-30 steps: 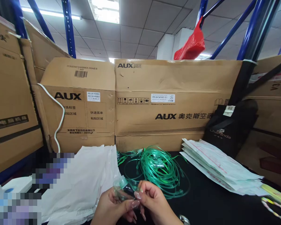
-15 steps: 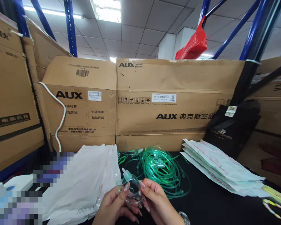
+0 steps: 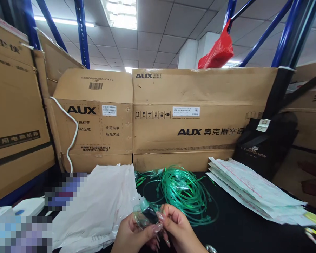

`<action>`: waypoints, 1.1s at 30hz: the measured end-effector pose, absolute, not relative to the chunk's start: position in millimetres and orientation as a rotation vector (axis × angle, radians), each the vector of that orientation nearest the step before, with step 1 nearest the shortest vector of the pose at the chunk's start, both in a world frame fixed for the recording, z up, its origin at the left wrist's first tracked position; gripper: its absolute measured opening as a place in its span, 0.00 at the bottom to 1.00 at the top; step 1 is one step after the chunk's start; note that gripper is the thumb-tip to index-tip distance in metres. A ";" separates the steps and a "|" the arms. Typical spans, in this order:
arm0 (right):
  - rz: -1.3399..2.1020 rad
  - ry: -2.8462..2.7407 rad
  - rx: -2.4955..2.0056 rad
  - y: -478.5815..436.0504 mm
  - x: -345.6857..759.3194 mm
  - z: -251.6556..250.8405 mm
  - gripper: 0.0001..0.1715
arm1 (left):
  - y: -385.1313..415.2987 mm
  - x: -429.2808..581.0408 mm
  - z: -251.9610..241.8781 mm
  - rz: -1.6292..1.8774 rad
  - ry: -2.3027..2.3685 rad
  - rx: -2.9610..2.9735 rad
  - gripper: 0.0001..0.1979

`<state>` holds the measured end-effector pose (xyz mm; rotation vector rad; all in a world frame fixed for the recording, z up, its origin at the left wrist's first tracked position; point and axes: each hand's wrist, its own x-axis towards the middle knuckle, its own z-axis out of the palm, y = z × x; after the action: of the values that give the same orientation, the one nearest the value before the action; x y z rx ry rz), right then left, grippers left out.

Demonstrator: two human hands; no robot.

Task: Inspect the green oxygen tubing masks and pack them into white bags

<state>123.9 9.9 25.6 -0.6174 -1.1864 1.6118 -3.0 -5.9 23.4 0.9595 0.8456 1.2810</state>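
Clear mask [image 3: 148, 215], long axis slanted, green connector [image 3: 144, 203] pointing up-left, between fingers [image 3: 150, 232]

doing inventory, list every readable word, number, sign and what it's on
"11332001000953-35AES HY": left AUX carton
"AUX": same
"快递面单 粘贴区域": same
"300kgf": same
"AUX 奥克斯空调": wide AUX carton
Up-arrow, wineglass, umbrella signs: same
"AUX": its top-left
"25": its label
"商用电脑机箱": far-left carton
"ChaPanda": black bag
Other print, packets included: small, blurred or partly hidden

The left hand [image 3: 133, 230] and right hand [image 3: 177, 225] have long, glossy nails [image 3: 157, 228]; a silvery watch [image 3: 211, 249] edges the right wrist.
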 end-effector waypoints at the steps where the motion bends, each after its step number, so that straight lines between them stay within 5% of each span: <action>1: 1.638 -1.180 -0.602 10.9 124.3 24.6 0.18 | -5.9 -3.3 23.1 1.287 0.833 0.967 0.16; 33: 1.815 -0.999 -0.614 17.9 127.0 26.9 0.19 | -4.3 -6.8 28.6 1.230 0.832 0.943 0.19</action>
<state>127.0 17.9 26.9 -0.6143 -0.9991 1.8146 -6.8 -4.3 28.6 0.9433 0.8325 1.2304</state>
